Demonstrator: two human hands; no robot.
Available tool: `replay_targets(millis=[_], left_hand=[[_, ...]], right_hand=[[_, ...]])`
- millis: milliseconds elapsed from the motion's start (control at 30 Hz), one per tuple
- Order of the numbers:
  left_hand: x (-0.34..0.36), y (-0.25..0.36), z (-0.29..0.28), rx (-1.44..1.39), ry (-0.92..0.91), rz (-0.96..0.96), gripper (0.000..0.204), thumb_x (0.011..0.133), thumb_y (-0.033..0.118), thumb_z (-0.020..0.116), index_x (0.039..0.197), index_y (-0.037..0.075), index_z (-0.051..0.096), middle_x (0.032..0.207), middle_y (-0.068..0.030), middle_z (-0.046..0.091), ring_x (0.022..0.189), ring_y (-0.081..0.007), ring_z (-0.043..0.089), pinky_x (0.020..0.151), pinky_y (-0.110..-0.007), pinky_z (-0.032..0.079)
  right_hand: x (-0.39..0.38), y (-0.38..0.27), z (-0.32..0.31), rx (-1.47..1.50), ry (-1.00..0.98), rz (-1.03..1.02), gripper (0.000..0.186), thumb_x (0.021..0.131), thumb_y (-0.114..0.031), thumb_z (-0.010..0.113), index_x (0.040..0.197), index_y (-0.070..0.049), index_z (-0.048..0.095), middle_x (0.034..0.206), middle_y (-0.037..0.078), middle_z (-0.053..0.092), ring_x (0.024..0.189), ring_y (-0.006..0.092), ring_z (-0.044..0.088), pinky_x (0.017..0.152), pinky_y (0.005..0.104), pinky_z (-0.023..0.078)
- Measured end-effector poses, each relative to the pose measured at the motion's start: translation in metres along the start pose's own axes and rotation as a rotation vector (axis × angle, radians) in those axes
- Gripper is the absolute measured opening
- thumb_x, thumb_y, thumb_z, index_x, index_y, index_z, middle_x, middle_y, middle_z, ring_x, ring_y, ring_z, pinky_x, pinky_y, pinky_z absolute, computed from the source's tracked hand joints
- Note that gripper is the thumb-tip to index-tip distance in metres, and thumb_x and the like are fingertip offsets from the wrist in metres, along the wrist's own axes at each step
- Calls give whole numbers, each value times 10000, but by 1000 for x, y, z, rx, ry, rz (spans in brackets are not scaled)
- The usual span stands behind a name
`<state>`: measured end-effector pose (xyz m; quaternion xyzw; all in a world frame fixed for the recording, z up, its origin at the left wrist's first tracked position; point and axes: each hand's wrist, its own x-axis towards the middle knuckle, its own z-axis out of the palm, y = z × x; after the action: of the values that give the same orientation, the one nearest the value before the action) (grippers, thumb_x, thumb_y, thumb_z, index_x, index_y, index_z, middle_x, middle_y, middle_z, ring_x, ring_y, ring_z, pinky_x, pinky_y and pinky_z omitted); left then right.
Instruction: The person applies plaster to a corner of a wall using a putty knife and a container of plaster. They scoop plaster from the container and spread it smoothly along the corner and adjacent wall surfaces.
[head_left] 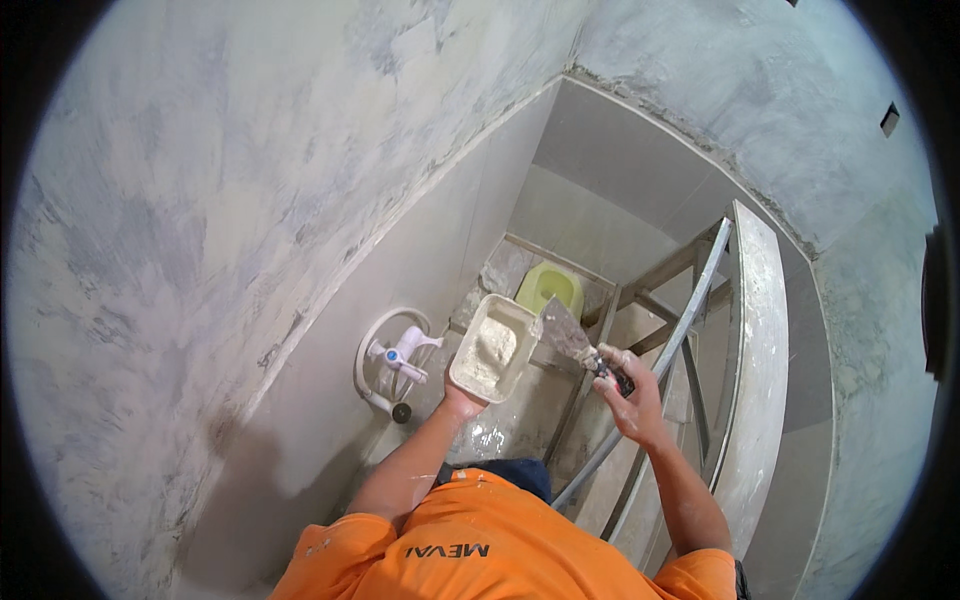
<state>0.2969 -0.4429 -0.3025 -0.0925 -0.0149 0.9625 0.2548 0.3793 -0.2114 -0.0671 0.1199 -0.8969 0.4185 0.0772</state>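
Crowding the right side of my view, a metal frame (690,300) stood beside a long pale board (762,330), both close to the right forearm. On the left I saw a white tap (405,352) against the grey wall panel (420,260), with a looped white hose (361,365) around it, near the left forearm. Mottled grey plaster (200,180) covered the wall above. Beyond the hands, a yellow-green squat pan (572,290) sat at floor level, partly hidden from me by the tub (514,362).

That cream tub was in front of the orange shirt (500,545), its mouth up and its long axis running away from the body, leaning slightly right. Pale paste (495,345) lay inside. The left hand (463,403) supported its near end; its fingers were mostly hidden, so I could not tell whether they were spread or curled. The right hand (632,397) was closed around the handle of a putty knife (570,335), whose long axis slanted from lower right to upper left. Its smeared blade pointed toward the tub's right rim; I could not tell whether they touched.
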Motion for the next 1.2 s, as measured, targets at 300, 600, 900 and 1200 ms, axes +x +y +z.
replay_targets(millis=[300, 600, 900, 1200], left_hand=[[36, -44, 77, 153, 38, 15, 493, 977, 446, 464, 1306, 114, 623, 1301, -85, 646, 1212, -290, 601, 1065, -484, 455], [26, -68, 62, 269, -25, -22, 472, 994, 443, 457, 1254, 90, 631, 1225, -76, 671, 1145, -256, 623, 1039, -417, 454], [31, -69, 51, 221, 46, -62, 430, 989, 430, 476, 1232, 124, 655, 1174, -50, 688, 1094, -257, 645, 988, -425, 494], [31, -65, 48, 261, -9, -108, 467, 979, 459, 493, 1232, 101, 653, 1220, -63, 674, 1162, -256, 610, 1063, -436, 427]], right_hand=[[-3, -8, -5, -569, 108, -200, 403, 855, 4, 602, 1256, -19, 583, 1109, 185, 577, 973, 360, 632, 798, 437, 545], [-23, 4, 29, -843, -63, -121, 424, 844, -84, 584, 1258, 10, 573, 1106, 165, 561, 1017, 309, 597, 774, 415, 568], [-5, -10, -11, -645, -82, 73, 370, 820, -64, 620, 1186, -12, 601, 993, 198, 583, 886, 386, 651, 749, 486, 556], [-28, 7, 36, -852, -269, 8, 338, 876, -86, 566, 1196, 20, 582, 992, 202, 586, 810, 345, 686, 687, 441, 574]])
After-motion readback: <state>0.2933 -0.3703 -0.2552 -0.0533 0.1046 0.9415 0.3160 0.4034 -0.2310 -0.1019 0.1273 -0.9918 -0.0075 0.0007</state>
